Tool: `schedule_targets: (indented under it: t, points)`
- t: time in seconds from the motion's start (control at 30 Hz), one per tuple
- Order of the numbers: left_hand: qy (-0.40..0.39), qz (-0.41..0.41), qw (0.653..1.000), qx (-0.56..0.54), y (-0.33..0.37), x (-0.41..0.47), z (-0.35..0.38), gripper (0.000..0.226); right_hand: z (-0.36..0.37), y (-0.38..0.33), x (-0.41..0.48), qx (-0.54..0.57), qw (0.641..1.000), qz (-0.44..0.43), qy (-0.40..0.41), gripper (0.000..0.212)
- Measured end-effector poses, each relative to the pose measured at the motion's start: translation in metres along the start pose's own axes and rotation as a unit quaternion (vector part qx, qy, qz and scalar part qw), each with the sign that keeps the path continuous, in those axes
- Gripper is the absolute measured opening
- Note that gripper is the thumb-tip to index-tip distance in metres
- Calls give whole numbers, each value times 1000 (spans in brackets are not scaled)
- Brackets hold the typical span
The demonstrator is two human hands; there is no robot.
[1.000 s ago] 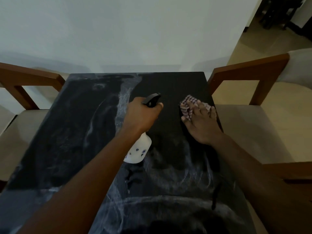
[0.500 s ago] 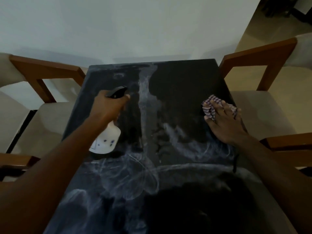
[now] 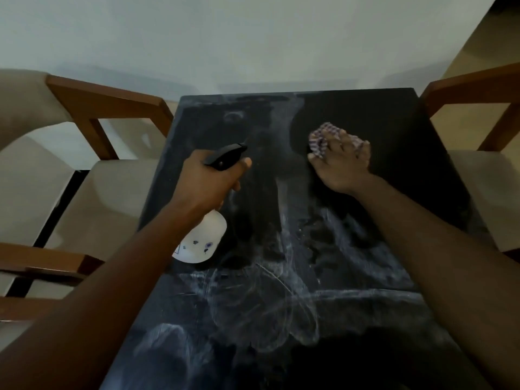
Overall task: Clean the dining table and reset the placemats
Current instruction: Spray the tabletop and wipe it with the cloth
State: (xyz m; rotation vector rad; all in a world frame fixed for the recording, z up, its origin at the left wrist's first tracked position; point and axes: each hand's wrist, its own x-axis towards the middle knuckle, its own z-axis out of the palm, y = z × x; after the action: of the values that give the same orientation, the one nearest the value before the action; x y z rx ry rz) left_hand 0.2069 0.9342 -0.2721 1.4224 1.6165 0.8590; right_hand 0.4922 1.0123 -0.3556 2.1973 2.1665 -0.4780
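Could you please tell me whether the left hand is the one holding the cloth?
No, the right hand presses the cloth on the table, while the left hand grips the spray bottle.

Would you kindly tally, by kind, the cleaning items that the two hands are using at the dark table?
spray bottle: 1, gripped by the left hand
checked cloth: 1, pressed down by the right hand
Total: 2

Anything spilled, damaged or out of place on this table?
Nothing damaged. Whitish smears streak the table, heaviest down the middle, probably cleaner residue. The left hand holds the spray bottle; the right hand presses the checked cloth.
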Motion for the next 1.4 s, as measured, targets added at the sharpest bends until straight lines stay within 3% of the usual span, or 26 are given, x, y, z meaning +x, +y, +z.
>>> schedule_targets:
  t: [0.13,0.27,0.37,0.43,0.53,0.67,0.77,0.83,0.9,1.03,1.13,1.2,1.3,1.4]
  points:
    - [16,1,1000,-14,-2,-1,-3,21,3,-99,42,-17,993,-114,6,71]
    - [78,-7,997,-11,-2,5,0,17,11,-167,13,-44,960,-275,-36,81]
    - [96,-22,995,-28,-5,11,-3,13,31,-150,-20,-66,914,-397,-54,62]
    - [96,-28,994,-49,-5,12,-6,13,36,-112,-31,-75,899,-430,-30,57]
    - [82,-50,993,-66,-5,14,-6,12,20,-42,-15,-60,916,-397,18,57]
    - [66,-54,994,-68,-5,16,-5,12,-12,34,44,-69,977,-186,74,64]
    - [63,-55,994,-63,-7,19,-6,15,-27,39,99,-5,1000,-6,28,71]
    - [66,-58,995,-55,-8,20,-4,15,-32,14,129,-5,999,38,36,75]
    - [70,-62,995,-44,-9,22,-3,16,-32,-36,141,-19,998,-3,60,73]
    - [78,-57,995,-31,-9,25,-2,18,-18,-155,108,-64,980,-179,55,59]
    - [93,-58,994,0,-10,26,4,20,4,-193,72,-78,930,-358,-42,79]
    - [108,-71,992,8,-10,27,4,28,6,-187,63,-72,897,-432,-67,79]
    - [89,-65,993,-30,-9,25,1,18,-11,-160,92,-65,915,-398,4,59]
    - [77,-63,995,-21,-10,25,-1,16,-33,-101,147,-56,967,-232,86,57]
